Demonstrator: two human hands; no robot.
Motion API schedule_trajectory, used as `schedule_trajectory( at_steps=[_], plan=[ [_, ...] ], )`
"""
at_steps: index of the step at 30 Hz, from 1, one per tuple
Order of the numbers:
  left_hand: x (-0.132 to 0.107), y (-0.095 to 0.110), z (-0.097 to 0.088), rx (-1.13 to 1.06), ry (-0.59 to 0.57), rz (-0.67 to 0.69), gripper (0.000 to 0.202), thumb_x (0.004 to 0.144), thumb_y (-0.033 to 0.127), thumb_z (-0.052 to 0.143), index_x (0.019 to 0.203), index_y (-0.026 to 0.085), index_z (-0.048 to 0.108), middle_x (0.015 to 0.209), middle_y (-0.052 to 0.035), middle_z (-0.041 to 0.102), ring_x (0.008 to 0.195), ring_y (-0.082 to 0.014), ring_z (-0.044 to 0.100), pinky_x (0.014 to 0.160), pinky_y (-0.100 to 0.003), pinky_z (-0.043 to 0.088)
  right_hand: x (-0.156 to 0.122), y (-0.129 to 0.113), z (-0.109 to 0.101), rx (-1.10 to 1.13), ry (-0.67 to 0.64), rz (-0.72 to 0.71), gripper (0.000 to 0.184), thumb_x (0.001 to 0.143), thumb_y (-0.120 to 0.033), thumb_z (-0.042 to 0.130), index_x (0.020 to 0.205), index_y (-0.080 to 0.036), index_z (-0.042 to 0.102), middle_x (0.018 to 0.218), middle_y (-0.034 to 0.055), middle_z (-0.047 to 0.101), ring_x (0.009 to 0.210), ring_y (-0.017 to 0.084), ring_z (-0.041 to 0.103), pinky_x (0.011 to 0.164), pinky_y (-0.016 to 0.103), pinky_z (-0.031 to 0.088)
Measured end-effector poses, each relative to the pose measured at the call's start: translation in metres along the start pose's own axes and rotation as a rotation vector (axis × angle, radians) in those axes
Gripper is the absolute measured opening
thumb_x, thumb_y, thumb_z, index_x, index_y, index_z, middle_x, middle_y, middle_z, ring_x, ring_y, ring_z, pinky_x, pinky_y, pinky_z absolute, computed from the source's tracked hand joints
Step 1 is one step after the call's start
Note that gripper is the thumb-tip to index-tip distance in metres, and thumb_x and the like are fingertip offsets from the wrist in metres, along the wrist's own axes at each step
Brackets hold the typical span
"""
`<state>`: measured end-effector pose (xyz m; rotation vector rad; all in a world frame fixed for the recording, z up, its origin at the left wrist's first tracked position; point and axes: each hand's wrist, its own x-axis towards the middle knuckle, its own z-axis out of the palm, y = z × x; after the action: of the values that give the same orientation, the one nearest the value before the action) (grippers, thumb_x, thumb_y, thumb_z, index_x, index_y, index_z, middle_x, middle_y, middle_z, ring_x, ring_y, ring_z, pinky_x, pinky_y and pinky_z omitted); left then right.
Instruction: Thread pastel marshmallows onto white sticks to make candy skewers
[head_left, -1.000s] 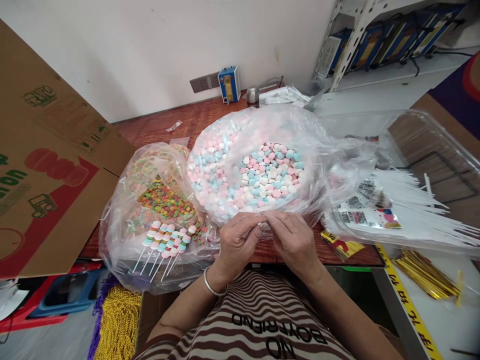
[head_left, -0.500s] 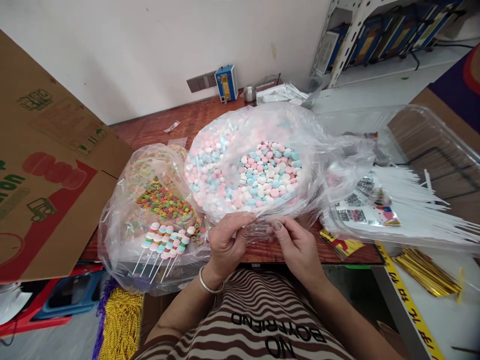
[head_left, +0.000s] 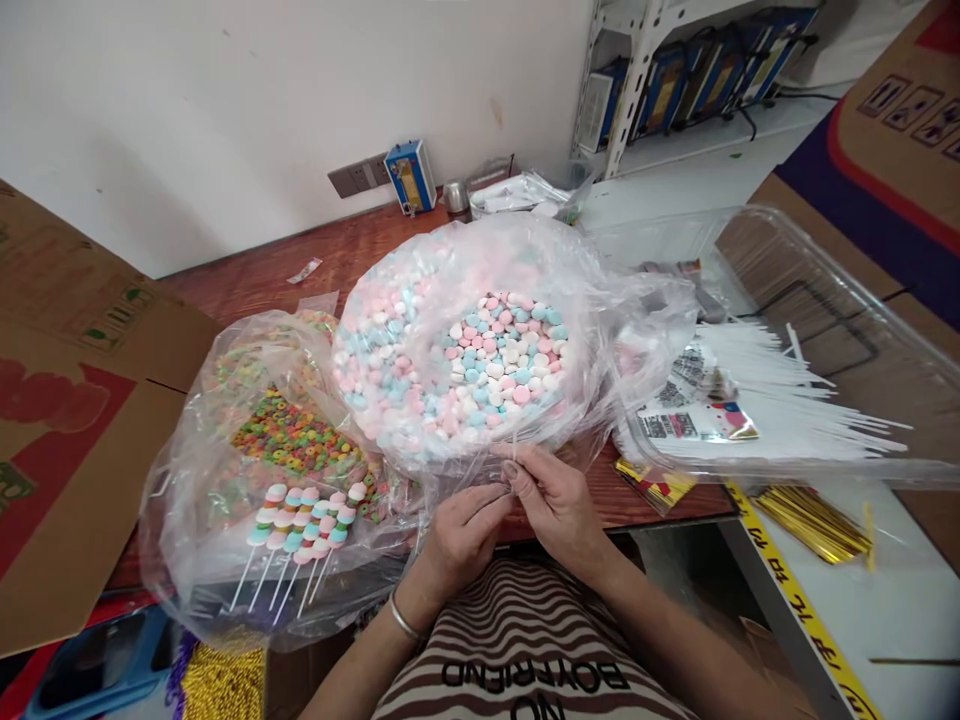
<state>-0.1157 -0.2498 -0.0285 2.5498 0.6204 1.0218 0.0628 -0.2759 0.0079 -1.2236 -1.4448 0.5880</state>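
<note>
My right hand (head_left: pixel 553 505) pinches what looks like a thin white stick (head_left: pixel 514 441); only a short end shows. Against those fingertips, my left hand (head_left: pixel 465 535) is closed, and whatever it may hold is hidden. Just beyond both hands lies an opened clear bag (head_left: pixel 431 345) of pink, blue and white round candies (head_left: pixel 506 350). On the left, a second clear bag (head_left: pixel 180 480) holds colourful cereal rings (head_left: pixel 281 432). Several finished candy skewers (head_left: pixel 306 522) with white sticks lie on its near side in a row.
A clear plastic tub (head_left: pixel 787 225) on the right holds many white sticks (head_left: pixel 787 400) and printed packets (head_left: pixel 701 420). Gold twist ties (head_left: pixel 814 525) lie nearer me. Cardboard boxes flank the table (head_left: pixel 247 255): one left (head_left: pixel 75 420), one right (head_left: pixel 892 170). A blue device (head_left: pixel 410 178) stands by the wall.
The view has swung right, so things appear shifted left. My hands have come together; the left has drawn down nearer my body, and the right fingertips now meet it.
</note>
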Motion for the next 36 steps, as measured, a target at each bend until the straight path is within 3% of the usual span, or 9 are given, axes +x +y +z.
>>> schedule_trajectory(
  at_steps=[5,11,23,25,29,32,36],
  plan=[
    [0.001,-0.001,0.001,-0.003,0.004,-0.024,0.042,0.091,0.001,0.058,0.13,0.017,0.063,0.116,-0.015,0.076,0.107,-0.0215,0.074,0.088,-0.034,0.065,-0.004,0.009,0.002,-0.045,-0.024,-0.068,0.033,0.103,-0.017,0.048,0.125,-0.027,0.071,0.101,0.0055,0.076,0.094,0.019,0.073,0.081,0.03,0.06],
    [0.003,-0.001,0.004,-0.01,-0.003,-0.03,0.042,0.091,0.002,0.059,0.13,0.017,0.062,0.115,-0.0142,0.076,0.107,-0.0207,0.074,0.088,-0.033,0.065,-0.006,0.011,-0.002,-0.012,-0.004,-0.082,0.029,0.102,-0.016,0.052,0.121,-0.025,0.071,0.101,0.0046,0.076,0.094,0.016,0.072,0.083,0.028,0.059],
    [0.015,0.008,-0.002,-0.001,0.032,0.024,0.039,0.091,0.001,0.058,0.127,0.017,0.064,0.107,-0.0124,0.078,0.097,-0.0182,0.075,0.081,-0.028,0.064,-0.009,0.02,-0.009,0.268,-0.048,0.161,0.027,0.105,-0.026,0.05,0.12,-0.023,0.072,0.094,0.003,0.075,0.076,0.013,0.07,0.073,0.025,0.059],
    [0.019,0.014,-0.006,0.021,0.104,0.013,0.037,0.092,0.004,0.059,0.126,0.018,0.065,0.1,-0.0096,0.078,0.089,-0.0163,0.075,0.076,-0.026,0.062,-0.009,0.021,-0.011,0.24,-0.073,0.131,0.028,0.106,-0.025,0.049,0.12,-0.024,0.073,0.097,0.004,0.075,0.082,0.015,0.071,0.077,0.026,0.059],
    [0.034,0.028,-0.018,0.073,0.262,-0.144,0.032,0.092,0.012,0.066,0.123,0.021,0.067,0.093,-0.0061,0.075,0.085,-0.0158,0.071,0.075,-0.027,0.06,-0.012,0.021,-0.012,0.104,-0.156,0.001,0.029,0.105,-0.02,0.049,0.122,-0.024,0.072,0.103,0.0054,0.076,0.098,0.016,0.072,0.086,0.028,0.058],
    [0.047,0.034,-0.025,0.063,0.288,-0.206,0.031,0.092,0.019,0.07,0.123,0.022,0.069,0.093,-0.0057,0.075,0.087,-0.0166,0.07,0.076,-0.028,0.059,-0.016,0.021,-0.01,-0.01,-0.205,-0.091,0.031,0.105,-0.018,0.049,0.126,-0.024,0.069,0.101,0.006,0.075,0.097,0.017,0.071,0.083,0.028,0.058],
    [0.053,0.031,-0.024,-0.037,0.306,-0.22,0.03,0.09,0.011,0.071,0.118,0.022,0.072,0.09,-0.0035,0.076,0.084,-0.0152,0.07,0.078,-0.028,0.058,-0.022,0.025,-0.007,-0.229,-0.173,-0.188,0.03,0.104,-0.017,0.049,0.127,-0.021,0.068,0.098,0.0083,0.074,0.092,0.02,0.07,0.079,0.03,0.057]
  ],
)
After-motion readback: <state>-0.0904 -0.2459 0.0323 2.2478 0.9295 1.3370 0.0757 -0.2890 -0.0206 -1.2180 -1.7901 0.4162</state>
